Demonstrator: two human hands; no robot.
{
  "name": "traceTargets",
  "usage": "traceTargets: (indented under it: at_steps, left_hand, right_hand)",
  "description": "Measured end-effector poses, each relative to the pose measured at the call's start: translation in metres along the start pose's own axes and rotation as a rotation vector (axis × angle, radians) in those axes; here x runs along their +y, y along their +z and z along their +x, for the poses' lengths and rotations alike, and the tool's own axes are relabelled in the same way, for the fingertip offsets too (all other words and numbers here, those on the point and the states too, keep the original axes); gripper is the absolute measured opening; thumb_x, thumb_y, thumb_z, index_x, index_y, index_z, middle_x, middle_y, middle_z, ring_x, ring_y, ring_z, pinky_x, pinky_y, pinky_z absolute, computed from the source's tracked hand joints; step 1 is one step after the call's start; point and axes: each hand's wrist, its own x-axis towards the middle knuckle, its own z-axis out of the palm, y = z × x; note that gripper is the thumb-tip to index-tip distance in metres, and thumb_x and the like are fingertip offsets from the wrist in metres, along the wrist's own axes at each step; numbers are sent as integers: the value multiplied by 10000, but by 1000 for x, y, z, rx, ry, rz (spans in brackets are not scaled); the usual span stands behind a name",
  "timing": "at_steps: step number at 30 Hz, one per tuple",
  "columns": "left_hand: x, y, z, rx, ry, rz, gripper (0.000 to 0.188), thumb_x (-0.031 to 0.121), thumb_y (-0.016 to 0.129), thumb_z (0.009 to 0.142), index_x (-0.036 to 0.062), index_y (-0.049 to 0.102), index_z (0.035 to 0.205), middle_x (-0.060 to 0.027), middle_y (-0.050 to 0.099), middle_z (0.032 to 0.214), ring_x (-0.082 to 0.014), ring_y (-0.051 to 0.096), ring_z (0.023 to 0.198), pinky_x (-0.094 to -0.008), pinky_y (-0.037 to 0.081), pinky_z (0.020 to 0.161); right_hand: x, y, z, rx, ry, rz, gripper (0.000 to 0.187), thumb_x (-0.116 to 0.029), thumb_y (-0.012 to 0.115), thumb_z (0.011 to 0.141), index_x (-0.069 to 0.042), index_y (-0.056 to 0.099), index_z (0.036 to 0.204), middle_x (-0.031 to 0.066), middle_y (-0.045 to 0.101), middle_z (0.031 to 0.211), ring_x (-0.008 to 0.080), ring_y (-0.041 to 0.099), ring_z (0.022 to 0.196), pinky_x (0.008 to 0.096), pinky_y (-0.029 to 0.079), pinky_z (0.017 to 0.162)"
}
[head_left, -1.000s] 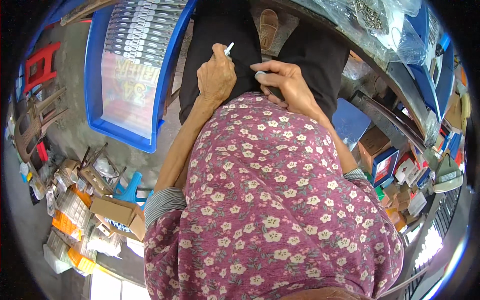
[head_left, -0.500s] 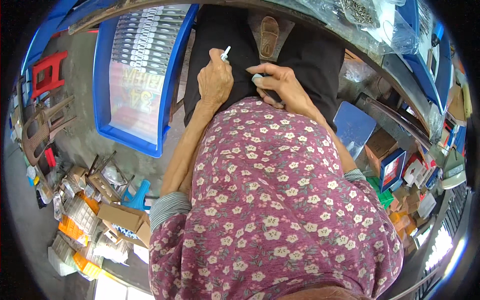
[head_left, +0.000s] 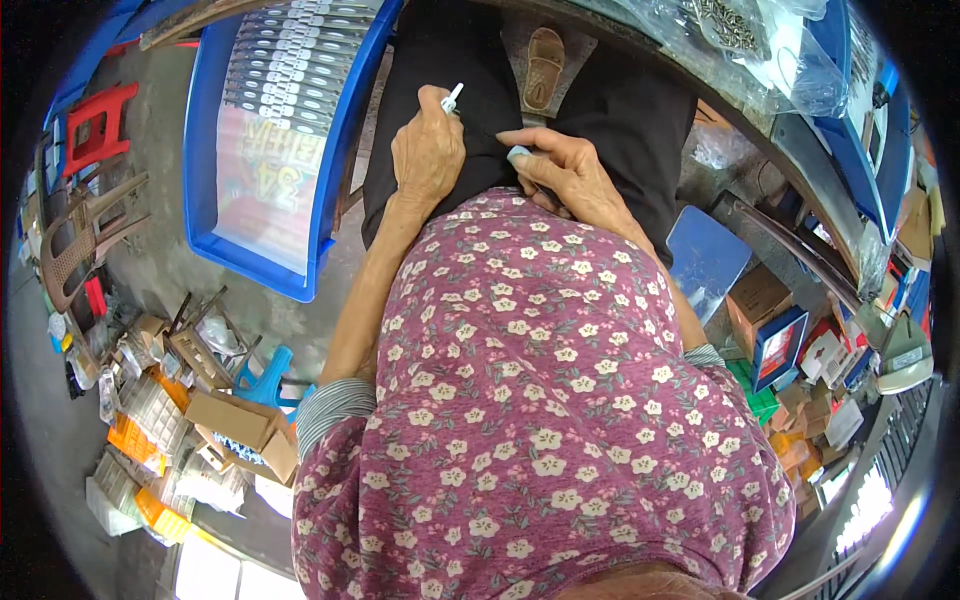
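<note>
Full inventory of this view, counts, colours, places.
White piece: 1, white, left hand
Tray: 1, blue, left of the legs
Slim parts: many, dark and white, in rows in that tray
Metal bits: many, grey, on clear plastic, upper right
Stool: 1, red, far left
Chair: 1, brown, below the stool
Open carton: 1, brown, lower left
Flat panel: 1, blue, right
Sandal: 1, brown, between the legs
Other clutter: mixed, too small to count
Left hand: 1
Right hand: 1

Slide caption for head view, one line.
Left hand holds a small white part, right hand nearby; blue tray of slim pieces at left.
</note>
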Motion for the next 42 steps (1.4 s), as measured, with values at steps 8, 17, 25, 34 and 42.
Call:
traceTargets:
  at_steps: [8,17,25,34,42]
  left_hand:
    - [0,0,0,-5,2,-24,156,109,471,851,36,400,969,-239,598,691,-419,590,633,-501,441,549]
    - [0,-1,1,-5,12,-20,143,133,463,865,35,406,952,-242,599,697,-422,592,647,-511,442,563]
    - [4,-4,4,-80,-15,18,168,126,474,848,22,400,957,-240,607,717,-432,591,660,-513,455,584]
    - [3,-1,0,-61,87,119,188,141,504,827,38,391,938,-199,613,750,-393,600,609,-475,486,525]
    - [1,5,1,-12,147,152,133,93,496,793,-2,450,874,-168,605,684,-303,631,554,-366,511,456]
  right_hand:
    - [3,-2,1,1,-7,-72,304,-215,551,897,-47,587,1147,-13,501,611,31,408,499,187,328,452]
    - [1,1,2,18,-51,-115,309,-220,557,894,-60,586,1158,-14,492,616,31,407,520,187,333,468]
    - [4,-1,4,74,-509,-822,286,-140,547,866,-56,559,1140,101,579,767,219,552,568,328,436,503]
    - [-15,12,-1,-20,-570,-1460,386,-56,537,800,-51,473,1180,161,516,725,302,580,557,394,453,462]
    - [-11,16,1,-2,-421,-1390,368,-75,564,812,-45,498,1173,164,511,680,324,550,519,414,445,455]
